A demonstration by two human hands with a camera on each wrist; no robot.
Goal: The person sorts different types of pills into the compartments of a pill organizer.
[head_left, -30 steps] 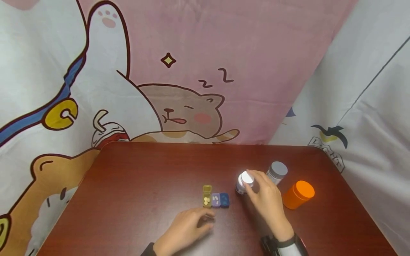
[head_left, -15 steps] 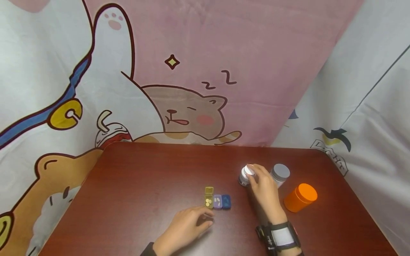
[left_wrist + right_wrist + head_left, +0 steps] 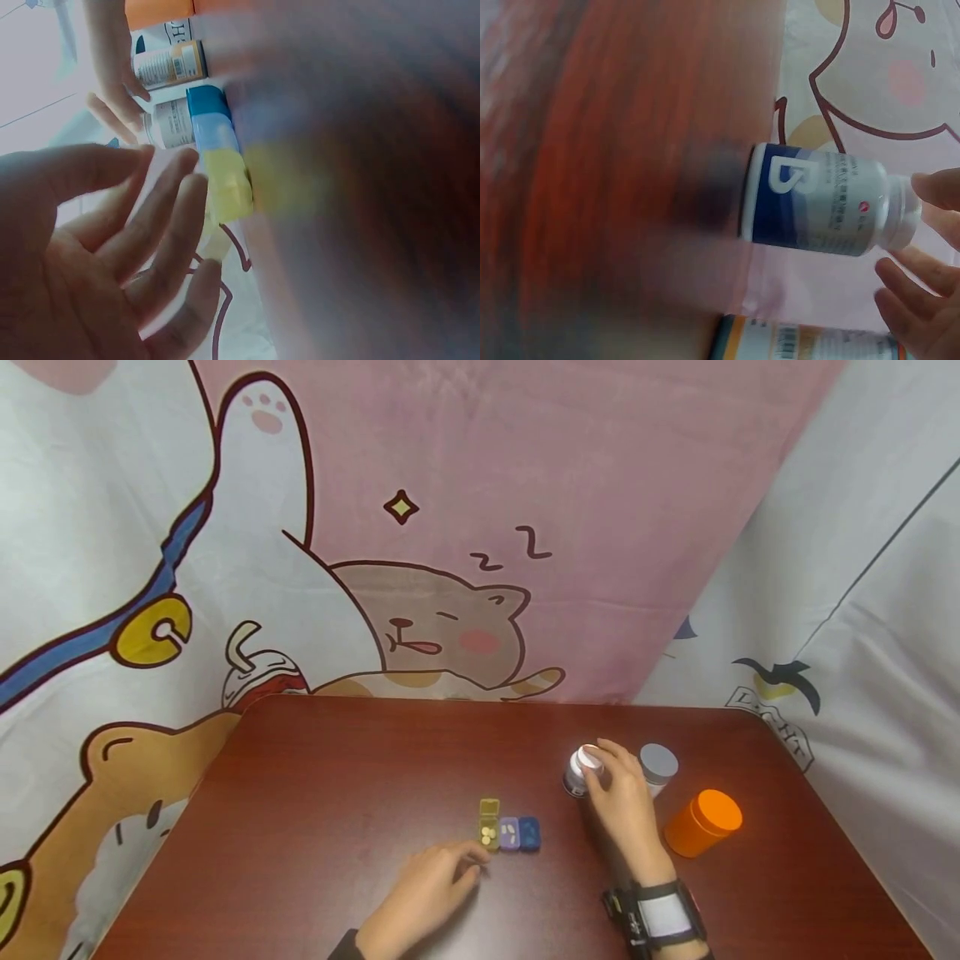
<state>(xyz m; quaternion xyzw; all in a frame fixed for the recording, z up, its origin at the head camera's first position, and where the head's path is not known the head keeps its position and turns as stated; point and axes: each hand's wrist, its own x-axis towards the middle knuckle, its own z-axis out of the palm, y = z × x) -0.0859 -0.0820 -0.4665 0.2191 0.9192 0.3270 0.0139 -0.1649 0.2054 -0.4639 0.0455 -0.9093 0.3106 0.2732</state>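
Observation:
My right hand (image 3: 626, 797) pinches the white cap of a white and blue pill bottle (image 3: 810, 199) between thumb and fingers. The bottle (image 3: 576, 775) stands upright on the table, right of and behind the pill organizer. That small pill organizer (image 3: 510, 833) has yellow, purple and blue compartments in a row. Its yellow lid (image 3: 489, 808) is flipped up, and several round pale pills lie in that compartment; white pills show in the purple one. Just in front of the yellow end hovers my left hand (image 3: 427, 893), fingers loosely bent around nothing. In the left wrist view the organizer (image 3: 217, 135) lies beyond the fingertips.
A grey-lidded bottle (image 3: 658, 764) stands right behind my right hand, partly covered by it. To the right of that hand is an orange jar (image 3: 703, 823). A printed cloth (image 3: 600, 527) hangs behind the brown table (image 3: 337, 777).
The pill bottle and my right hand have moved slightly back and to the right. My left hand has drifted a little to the left. The head view has shifted slightly.

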